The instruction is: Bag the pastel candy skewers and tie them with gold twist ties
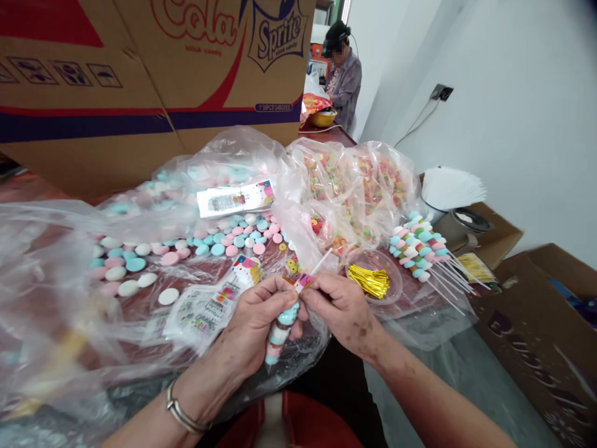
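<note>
Near the table's front edge, my left hand [254, 317] is closed around a wrapped candy skewer [281, 330] of blue, white and pink pieces, its white stick [323, 262] pointing up and to the right. My right hand [345, 311] pinches at the gathered neck of the wrapper, where a gold twist tie [288, 280] shows between both hands' fingertips. Printed plastic wrappers [205, 314] lie left of my left hand. Gold twist ties [369, 281] fill a round clear dish to the right of my right hand.
Loose pastel candies [217, 239] spill from a plastic bag. A wrapper bundle [237, 199] rests on it, beside bagged gummy rings [354, 180]. Unwrapped candy skewers [422, 246] are piled right. A large carton [153, 74] stands behind; another box [536, 336] sits right. A person [345, 81] works further back.
</note>
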### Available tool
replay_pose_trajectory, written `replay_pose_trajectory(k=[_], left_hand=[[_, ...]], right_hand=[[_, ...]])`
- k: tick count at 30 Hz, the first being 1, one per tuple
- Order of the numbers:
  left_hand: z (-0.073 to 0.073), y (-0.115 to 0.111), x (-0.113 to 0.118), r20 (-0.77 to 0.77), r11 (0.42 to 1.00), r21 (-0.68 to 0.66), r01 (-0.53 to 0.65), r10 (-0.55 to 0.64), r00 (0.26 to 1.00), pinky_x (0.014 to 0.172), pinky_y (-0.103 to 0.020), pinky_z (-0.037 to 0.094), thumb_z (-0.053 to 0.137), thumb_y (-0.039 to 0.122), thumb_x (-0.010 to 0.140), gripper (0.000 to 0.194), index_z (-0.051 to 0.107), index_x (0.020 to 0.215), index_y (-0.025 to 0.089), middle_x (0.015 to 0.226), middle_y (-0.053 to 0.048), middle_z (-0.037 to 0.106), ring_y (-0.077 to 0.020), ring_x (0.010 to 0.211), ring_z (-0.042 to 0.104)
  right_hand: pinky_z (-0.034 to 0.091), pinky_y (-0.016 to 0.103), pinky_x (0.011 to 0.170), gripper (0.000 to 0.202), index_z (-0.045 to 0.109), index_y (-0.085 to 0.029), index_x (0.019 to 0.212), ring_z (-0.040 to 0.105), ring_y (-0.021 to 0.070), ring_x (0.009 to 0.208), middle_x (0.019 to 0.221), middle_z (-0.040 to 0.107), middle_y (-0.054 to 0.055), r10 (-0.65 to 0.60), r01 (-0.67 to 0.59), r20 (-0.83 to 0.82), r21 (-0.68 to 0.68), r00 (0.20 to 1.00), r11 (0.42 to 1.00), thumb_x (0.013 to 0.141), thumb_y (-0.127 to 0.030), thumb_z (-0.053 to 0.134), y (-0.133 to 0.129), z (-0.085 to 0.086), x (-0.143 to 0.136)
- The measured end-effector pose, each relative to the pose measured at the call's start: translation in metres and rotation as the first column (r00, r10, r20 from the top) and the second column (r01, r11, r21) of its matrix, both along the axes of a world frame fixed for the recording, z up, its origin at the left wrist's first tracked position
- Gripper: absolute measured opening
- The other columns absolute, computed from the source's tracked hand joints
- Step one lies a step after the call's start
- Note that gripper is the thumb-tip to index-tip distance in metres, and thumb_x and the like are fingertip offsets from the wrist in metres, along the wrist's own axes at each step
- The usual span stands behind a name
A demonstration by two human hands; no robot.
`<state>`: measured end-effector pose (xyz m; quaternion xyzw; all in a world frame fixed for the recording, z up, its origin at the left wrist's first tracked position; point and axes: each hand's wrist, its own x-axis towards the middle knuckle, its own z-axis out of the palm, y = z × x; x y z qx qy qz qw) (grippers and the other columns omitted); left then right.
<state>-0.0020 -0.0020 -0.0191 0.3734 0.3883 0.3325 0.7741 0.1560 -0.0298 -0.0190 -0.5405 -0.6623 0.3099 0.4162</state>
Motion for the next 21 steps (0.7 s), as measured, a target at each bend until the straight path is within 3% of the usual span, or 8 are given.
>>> replay_pose_trajectory(k=[5,12,14,16,18,21], left_hand=[[-0.003,-0.004,-0.004,-0.05,0.999,0.004,-0.039,0.039,0.998,0.028,-0.014,0.032,0.072,0.033,0.076,0.026,0.055,0.089,0.019,0.063,-0.001,0.069,-0.0128,0.042,0.059],[-0.008,-0.005,-0.002,-0.118,0.989,0.038,-0.141,0.144,0.983,0.025,-0.013,0.031,0.073,0.034,0.073,0.024,0.057,0.08,0.019,0.061,0.001,0.068,-0.0124,0.041,0.058],[-0.01,-0.004,-0.002,-0.163,0.986,0.075,-0.149,0.16,0.974,0.025,-0.013,0.029,0.071,0.037,0.075,0.023,0.058,0.08,0.019,0.057,0.002,0.066,-0.01,0.035,0.052],[-0.01,-0.001,-0.002,-0.239,0.987,0.103,-0.124,0.146,0.96,0.024,-0.013,0.025,0.068,0.039,0.078,0.022,0.058,0.078,0.019,0.05,0.003,0.063,-0.0078,0.029,0.044],[-0.007,0.004,-0.004,-0.301,0.994,0.09,-0.06,0.084,0.95,0.025,-0.012,0.025,0.066,0.035,0.078,0.018,0.059,0.075,0.019,0.044,0.003,0.06,-0.0083,0.029,0.045],[-0.001,0.014,-0.011,-0.29,0.987,-0.01,0.162,-0.158,0.944,0.032,-0.014,0.038,0.067,0.022,0.07,0.006,0.062,0.069,0.018,0.049,0.001,0.064,-0.0114,0.038,0.057]], right_hand=[[0.038,0.022,0.064,0.024,0.06,-0.016,0.065,0.052,0.0096,0.063,0.066,0.059,-0.003,0.103,-0.099,0.045,-0.082,0.994,0.992,0.088,-0.019,0.053,0.006,0.003,0.005],[0.04,0.02,0.063,0.019,0.059,-0.018,0.075,0.057,0.0092,0.067,0.073,0.065,-0.004,0.101,-0.099,0.001,-0.186,0.995,0.978,0.091,-0.016,0.049,0.004,-0.002,-0.003],[0.041,0.022,0.065,0.019,0.059,-0.018,0.075,0.057,0.0106,0.067,0.073,0.065,-0.002,0.044,-0.036,0.158,-0.053,0.987,0.998,0.091,-0.014,0.047,0.001,-0.007,-0.008],[0.04,0.027,0.066,0.022,0.06,-0.017,0.074,0.055,0.0141,0.068,0.071,0.062,0.001,-0.092,-0.01,0.405,0.244,0.91,0.97,0.091,-0.014,0.047,-0.001,-0.012,-0.01],[0.039,0.032,0.069,0.023,0.063,-0.016,0.079,0.053,0.0177,0.07,0.071,0.06,0.005,-0.186,-0.159,0.584,0.488,0.79,0.858,0.094,-0.015,0.045,-0.002,-0.012,-0.008],[0.041,0.036,0.077,0.023,0.065,-0.014,0.096,0.055,0.0204,0.083,0.087,0.066,0.008,-0.079,-0.489,0.754,0.498,0.652,0.716,0.098,-0.016,0.042,0.001,-0.005,0.003]])
